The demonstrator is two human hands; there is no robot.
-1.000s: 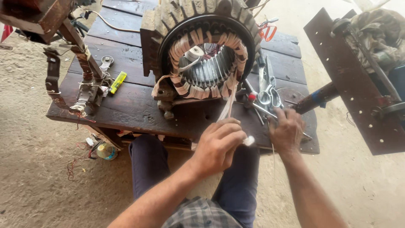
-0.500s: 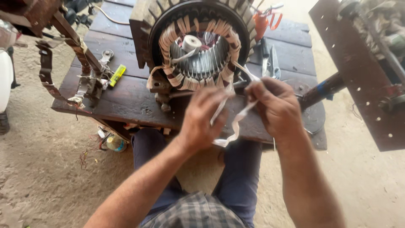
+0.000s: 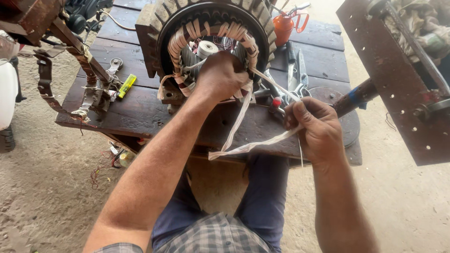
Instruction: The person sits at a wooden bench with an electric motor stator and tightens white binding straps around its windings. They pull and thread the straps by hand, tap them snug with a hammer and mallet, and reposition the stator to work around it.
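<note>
Right hand (image 3: 315, 125) grip pinched shut on one flat white tape (image 3: 255, 144), fabric-like, looping down from the stator (image 3: 211, 35). Left hand (image 3: 220, 77) grip closed on the taped windings at the stator's lower rim. One round ribbed stator on dark plank worktop (image 3: 140, 110); one yellow lighter (image 3: 126, 85), one orange oil can (image 3: 283, 28), scissors (image 3: 300, 70).

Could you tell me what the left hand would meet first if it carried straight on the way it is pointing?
Most likely the taped windings inside the motor stator: the left hand already reaches into its bore, beside the white tape roll. Depth is hard to judge from above.
</note>
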